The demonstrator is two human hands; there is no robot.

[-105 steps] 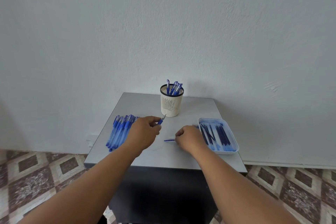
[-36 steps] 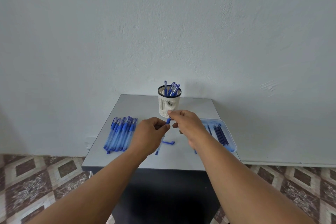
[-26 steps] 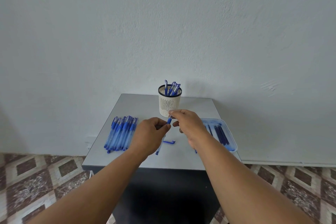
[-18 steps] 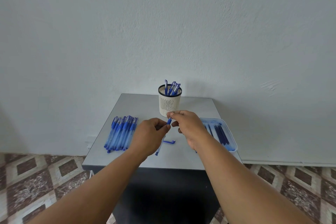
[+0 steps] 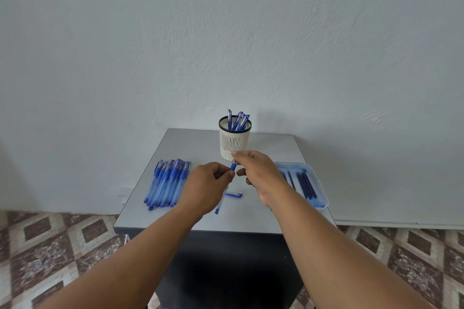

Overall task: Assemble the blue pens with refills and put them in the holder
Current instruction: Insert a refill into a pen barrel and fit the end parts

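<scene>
— What are the hands busy with, there at the near side of the tabletop?

— One pen, held between them just above the surface. The left hand has its fingers curled round the clear barrel; the right hand pinches the blue grip end with thumb and forefinger. I'd say this is the step of closing the pen up over its refill, tightening the tip section. I cannot see the refill inside from here.

— Which way does it lie?

— Its long axis runs slanted, from low and near to high and far. The tail end pokes out below the left hand toward us; the blue grip end points up and away, toward the holder.

— And that blue bit lying flat beside it?

— A loose cap, I think, on the surface just beyond the tail. So next, by my guess, the right hand must let go, fetch it, and press it on.

— Then?

— Into the white slotted holder at the far middle, where a few finished pens already stand. Unassembled pens lie in a row to the left; refills lie in the tray to the right.
</scene>
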